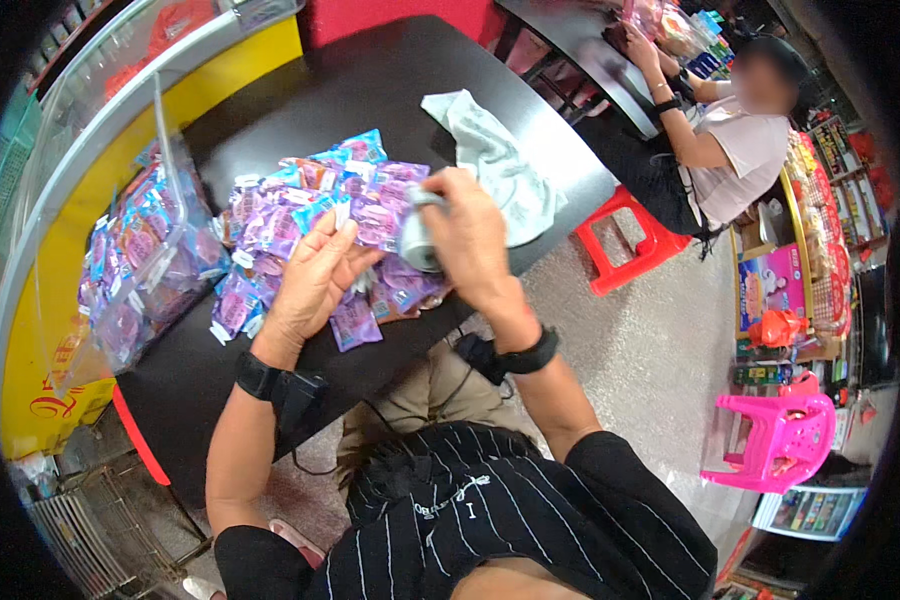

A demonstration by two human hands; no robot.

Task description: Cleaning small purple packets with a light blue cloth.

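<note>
On the dark table lies a loose heap of small purple and blue packets, several with white tabs. My left hand is over the front of the heap, thumb and fingers pinched at the white end of a blue packet. My right hand is wrapped round a pale grey roll, held at the heap's right side. The hand hides part of the roll and blurs a little. A large clear plastic bag full of similar packets stands at the left of the heap.
A light patterned cloth lies on the table behind my right hand. At the far right a person sits at another table. A red stool and a pink chair stand on the floor. Stocked shelves line the right.
</note>
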